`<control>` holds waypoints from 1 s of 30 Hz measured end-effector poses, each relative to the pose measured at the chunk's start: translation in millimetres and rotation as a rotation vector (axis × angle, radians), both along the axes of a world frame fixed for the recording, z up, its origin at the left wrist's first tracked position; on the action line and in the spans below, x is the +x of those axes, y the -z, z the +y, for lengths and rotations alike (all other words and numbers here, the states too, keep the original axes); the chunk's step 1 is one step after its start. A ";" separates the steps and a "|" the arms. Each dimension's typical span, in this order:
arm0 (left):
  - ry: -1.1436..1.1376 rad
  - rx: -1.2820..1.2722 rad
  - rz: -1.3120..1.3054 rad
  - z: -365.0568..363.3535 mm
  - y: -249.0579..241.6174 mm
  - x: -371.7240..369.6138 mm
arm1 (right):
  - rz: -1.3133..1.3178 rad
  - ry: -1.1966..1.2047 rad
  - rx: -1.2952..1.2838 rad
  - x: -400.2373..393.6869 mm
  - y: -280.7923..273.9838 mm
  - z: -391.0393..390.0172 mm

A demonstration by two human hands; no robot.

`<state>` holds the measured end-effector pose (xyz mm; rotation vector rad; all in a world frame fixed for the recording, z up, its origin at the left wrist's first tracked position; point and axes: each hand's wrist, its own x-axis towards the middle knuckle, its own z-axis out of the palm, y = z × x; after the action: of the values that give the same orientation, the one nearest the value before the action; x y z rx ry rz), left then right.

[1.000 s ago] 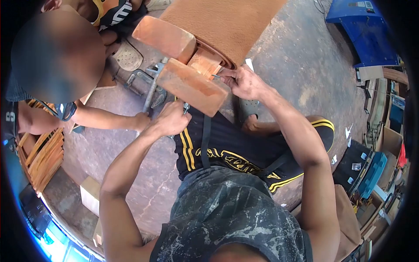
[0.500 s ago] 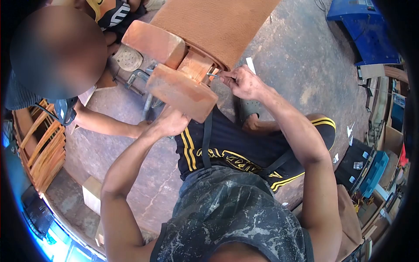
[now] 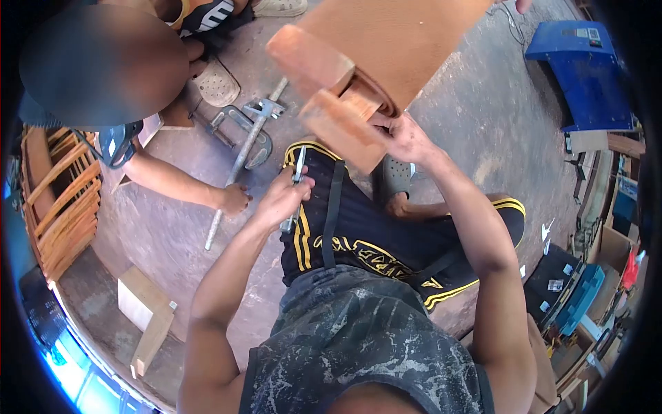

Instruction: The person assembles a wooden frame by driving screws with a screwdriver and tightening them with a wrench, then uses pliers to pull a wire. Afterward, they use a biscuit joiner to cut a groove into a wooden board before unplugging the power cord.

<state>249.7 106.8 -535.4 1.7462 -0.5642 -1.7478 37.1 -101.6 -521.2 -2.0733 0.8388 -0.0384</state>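
Observation:
A wooden workpiece with two thick rounded blocks (image 3: 343, 127) at its near end and a wide brown textured panel (image 3: 407, 41) reaches away from me, blurred by motion. My right hand (image 3: 412, 143) is closed at its near end, fingers curled in beside the blocks and partly hidden. Over my thigh, my left hand (image 3: 281, 199) wraps round a slim silver metal tool (image 3: 299, 165) that points upward. The tool's exact kind does not show clearly.
Another person's hand (image 3: 234, 199) rests by a long bar clamp (image 3: 248, 148) on the floor, near a C-clamp (image 3: 261, 150). Fingertips (image 3: 522, 5) show at the top right. A blue machine cover (image 3: 579, 72) stands at right; wooden offcuts (image 3: 143, 303) lie at lower left.
The workpiece has moved to the right and turned, with my right hand at its end. My left hand has come out from under the block and now shows the metal tool.

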 end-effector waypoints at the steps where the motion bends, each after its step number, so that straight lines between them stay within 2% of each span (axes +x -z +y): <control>1: -0.059 -0.017 -0.025 -3.2 -0.6 -8.5 | 0.002 -0.014 -0.002 1.9 -3.7 2.9; 4: -0.195 -0.075 -0.037 -12.1 3.8 -31.5 | -0.013 -0.027 -0.059 5.4 -20.4 8.5; 7: -0.160 0.038 0.012 -22.3 -21.5 -35.5 | -0.006 -0.030 -0.077 3.0 -16.9 10.0; 9: -0.462 0.131 0.268 -20.6 -27.8 -39.2 | 0.067 0.023 -0.015 6.0 -25.0 13.6; 10: -0.457 0.127 0.268 -15.0 -26.6 -42.2 | 0.066 0.027 -0.019 4.5 -23.7 12.2; 12: -0.560 0.078 0.565 6.5 -15.8 -49.4 | 0.030 -0.054 -0.013 3.6 -15.2 5.8; 13: -0.549 0.048 0.737 20.6 -9.4 -55.3 | 0.029 -0.040 -0.016 2.9 -12.5 0.8; 14: -0.514 0.024 0.782 32.2 -9.6 -62.6 | 0.033 -0.074 0.010 1.8 -9.5 -4.3; 20: -0.396 0.015 0.704 77.0 12.2 -91.9 | -0.069 -0.109 -0.004 -0.8 11.5 -2.0; 22: -0.376 0.040 0.628 73.8 3.9 -97.6 | -0.141 -0.100 -0.093 -1.3 14.9 0.9; 24: -0.347 0.055 0.568 66.8 -6.6 -99.8 | -0.119 -0.041 0.005 0.1 6.5 5.7; 26: -0.401 0.018 0.523 59.7 -2.5 -97.8 | -0.093 -0.081 -0.036 -2.6 7.6 4.2; 28: -0.590 0.012 0.534 54.4 7.7 -97.8 | -0.110 -0.085 -0.036 -7.2 23.7 7.9; 30: -0.658 0.002 0.538 36.6 -8.0 -94.9 | -0.127 -0.048 -0.049 -11.3 23.9 12.6</control>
<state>154.8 143.4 -527.4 1.1786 0.2267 -1.6088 25.8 -89.0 -545.1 -2.1122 0.7172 -0.1648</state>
